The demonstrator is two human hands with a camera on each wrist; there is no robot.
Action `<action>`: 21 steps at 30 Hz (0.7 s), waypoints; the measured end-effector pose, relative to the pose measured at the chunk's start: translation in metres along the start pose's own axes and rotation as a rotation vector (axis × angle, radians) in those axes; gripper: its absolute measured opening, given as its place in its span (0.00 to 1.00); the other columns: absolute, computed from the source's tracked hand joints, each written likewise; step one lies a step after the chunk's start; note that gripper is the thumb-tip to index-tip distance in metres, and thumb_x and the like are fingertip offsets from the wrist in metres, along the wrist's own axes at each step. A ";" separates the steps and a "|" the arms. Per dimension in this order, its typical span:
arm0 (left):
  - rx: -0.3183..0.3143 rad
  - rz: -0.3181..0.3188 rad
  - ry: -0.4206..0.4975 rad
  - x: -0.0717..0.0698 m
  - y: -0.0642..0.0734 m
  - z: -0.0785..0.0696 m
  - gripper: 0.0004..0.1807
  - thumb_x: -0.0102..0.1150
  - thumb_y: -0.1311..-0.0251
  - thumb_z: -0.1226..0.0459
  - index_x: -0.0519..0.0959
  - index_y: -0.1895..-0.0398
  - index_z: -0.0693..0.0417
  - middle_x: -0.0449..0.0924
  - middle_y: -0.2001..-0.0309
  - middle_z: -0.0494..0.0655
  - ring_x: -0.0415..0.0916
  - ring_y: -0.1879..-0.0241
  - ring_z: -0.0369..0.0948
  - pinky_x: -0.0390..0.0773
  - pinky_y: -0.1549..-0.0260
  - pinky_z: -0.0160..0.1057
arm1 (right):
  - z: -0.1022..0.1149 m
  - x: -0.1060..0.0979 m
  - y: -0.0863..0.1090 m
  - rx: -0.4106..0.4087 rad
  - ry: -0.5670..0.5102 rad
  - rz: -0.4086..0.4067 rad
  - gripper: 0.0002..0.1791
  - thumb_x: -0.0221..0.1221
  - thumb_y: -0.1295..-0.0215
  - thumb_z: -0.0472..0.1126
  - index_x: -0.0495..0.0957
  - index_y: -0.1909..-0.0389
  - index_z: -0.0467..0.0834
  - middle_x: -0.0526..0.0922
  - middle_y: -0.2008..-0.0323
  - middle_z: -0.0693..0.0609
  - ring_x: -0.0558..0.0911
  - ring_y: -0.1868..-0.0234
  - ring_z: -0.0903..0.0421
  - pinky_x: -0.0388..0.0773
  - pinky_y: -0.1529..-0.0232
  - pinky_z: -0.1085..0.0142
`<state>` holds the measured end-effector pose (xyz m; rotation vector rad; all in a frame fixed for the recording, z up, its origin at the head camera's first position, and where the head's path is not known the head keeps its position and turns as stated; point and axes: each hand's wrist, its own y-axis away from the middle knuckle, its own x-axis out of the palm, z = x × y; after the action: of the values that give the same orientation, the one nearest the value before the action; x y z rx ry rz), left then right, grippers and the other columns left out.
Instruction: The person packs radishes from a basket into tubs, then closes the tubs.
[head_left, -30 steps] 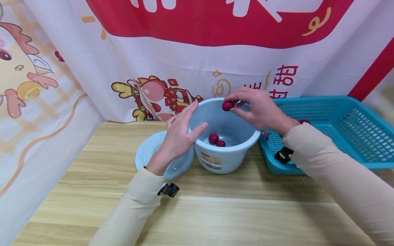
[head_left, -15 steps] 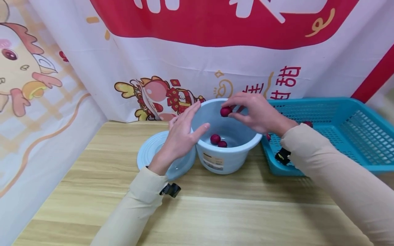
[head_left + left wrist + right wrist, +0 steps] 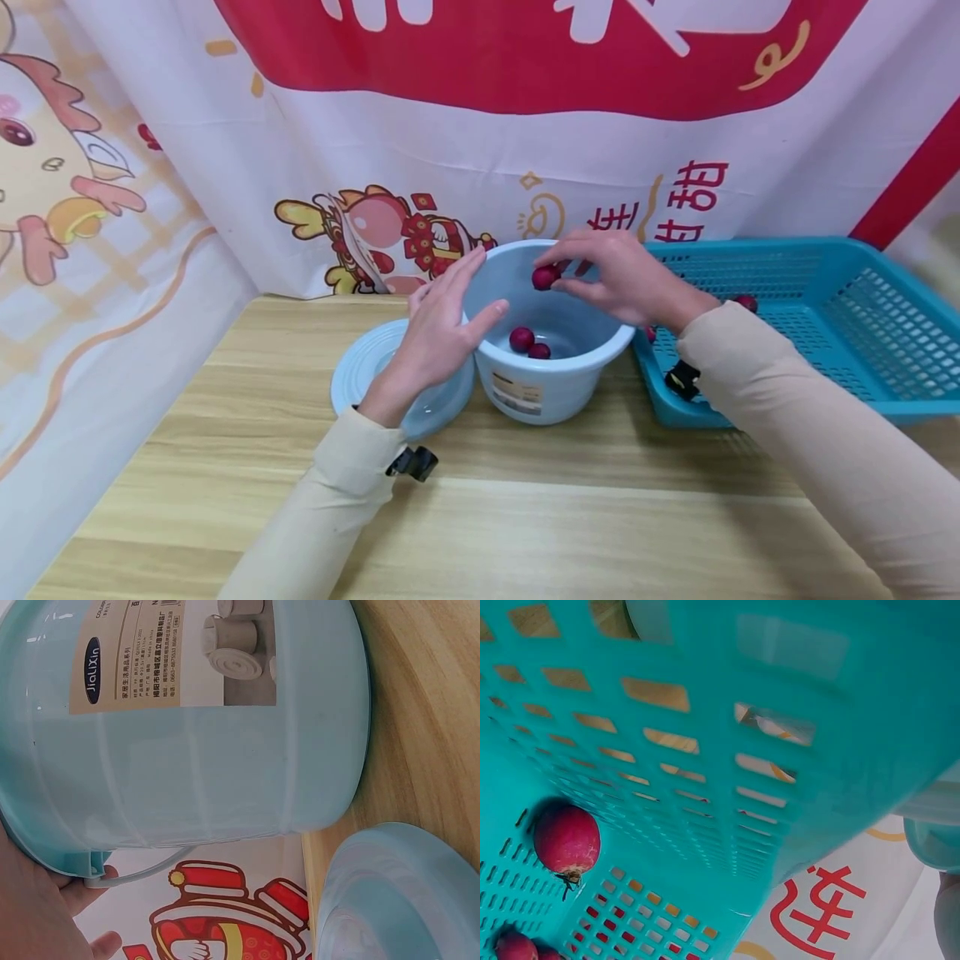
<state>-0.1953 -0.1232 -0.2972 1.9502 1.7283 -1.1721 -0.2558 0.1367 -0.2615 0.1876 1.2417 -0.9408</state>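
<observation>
A light-blue plastic bucket (image 3: 570, 387) stands upright on the table, two red radishes (image 3: 521, 338) lying on its bottom. Between thumb and fingertips, my right hand (image 3: 618, 275) pinches another radish (image 3: 545, 277) inside the bucket's mouth, above the two below. My left hand (image 3: 442, 325) rests at the bucket's left rim with fingers straight and thumb spread over the opening. In the left wrist view this hand (image 3: 37, 915) is by the rim, close to the bucket's thin handle (image 3: 150, 870). The right wrist view hides most of the right hand behind the basket wall.
A teal perforated basket (image 3: 750, 243) stands right of the bucket, under my right forearm; a radish (image 3: 567, 840) and others lie inside it. The light-blue round lid (image 3: 375, 358) lies left of the bucket, partly beneath my left hand. A printed cloth (image 3: 420, 133) hangs behind the table.
My right hand has shifted slightly left and down with the pinched radish, further into the bucket's mouth. The left hand stays at the rim.
</observation>
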 end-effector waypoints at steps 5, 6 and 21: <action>-0.002 -0.002 0.001 0.001 0.000 -0.001 0.44 0.50 0.28 0.40 0.56 0.14 0.46 0.53 0.14 0.41 0.55 0.16 0.46 0.43 0.20 0.63 | -0.001 0.000 0.000 0.006 0.006 0.021 0.25 0.75 0.38 0.38 0.86 0.39 0.48 0.90 0.46 0.48 0.87 0.45 0.48 0.87 0.46 0.47; 0.000 -0.003 0.002 0.001 0.000 0.000 0.44 0.50 0.28 0.40 0.56 0.14 0.47 0.53 0.14 0.41 0.55 0.16 0.46 0.43 0.20 0.63 | -0.002 0.000 0.000 0.008 0.012 0.022 0.25 0.75 0.38 0.38 0.86 0.39 0.48 0.90 0.46 0.48 0.87 0.45 0.48 0.87 0.45 0.47; -0.004 0.000 0.018 0.001 -0.001 0.001 0.43 0.50 0.27 0.41 0.57 0.14 0.47 0.52 0.13 0.40 0.54 0.16 0.47 0.42 0.21 0.64 | -0.002 0.000 -0.001 0.018 0.037 0.030 0.25 0.76 0.38 0.40 0.86 0.38 0.50 0.90 0.46 0.48 0.87 0.44 0.48 0.86 0.43 0.46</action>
<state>-0.1964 -0.1230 -0.2982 1.9647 1.7381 -1.1529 -0.2582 0.1369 -0.2621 0.2380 1.2614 -0.9262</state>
